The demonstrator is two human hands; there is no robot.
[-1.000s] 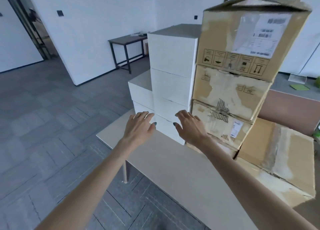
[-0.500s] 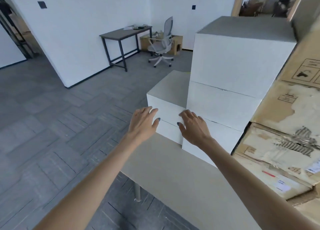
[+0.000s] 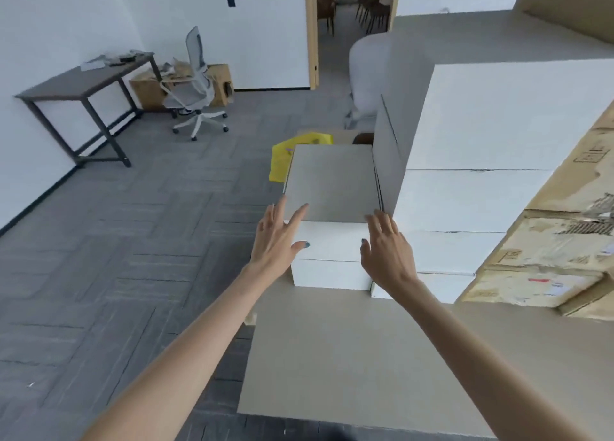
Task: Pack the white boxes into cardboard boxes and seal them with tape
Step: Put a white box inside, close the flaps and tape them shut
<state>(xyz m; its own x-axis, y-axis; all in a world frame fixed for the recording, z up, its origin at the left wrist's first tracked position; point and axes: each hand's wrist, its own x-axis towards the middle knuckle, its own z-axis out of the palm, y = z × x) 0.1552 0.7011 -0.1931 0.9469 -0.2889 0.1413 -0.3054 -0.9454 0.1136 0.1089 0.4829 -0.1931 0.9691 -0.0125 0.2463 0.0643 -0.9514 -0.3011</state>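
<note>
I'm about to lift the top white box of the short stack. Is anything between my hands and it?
Nothing visible: the left hand and right hand are open at the front corners of the top white box. The taller stack crowds its right side.

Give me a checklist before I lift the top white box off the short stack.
1. Hands free: ok, left hand and right hand are open and hold nothing.
2. Hands placed: ok, one at each front corner of the top white box.
3. Grip made: not ok, fingers straight, not curled round it.
4. Load on its top: ok, nothing lies there.
5. Gap to the tall white stack at its right: cannot tell.
6. Open carton ready: cannot tell from the cardboard boxes in view.
</note>
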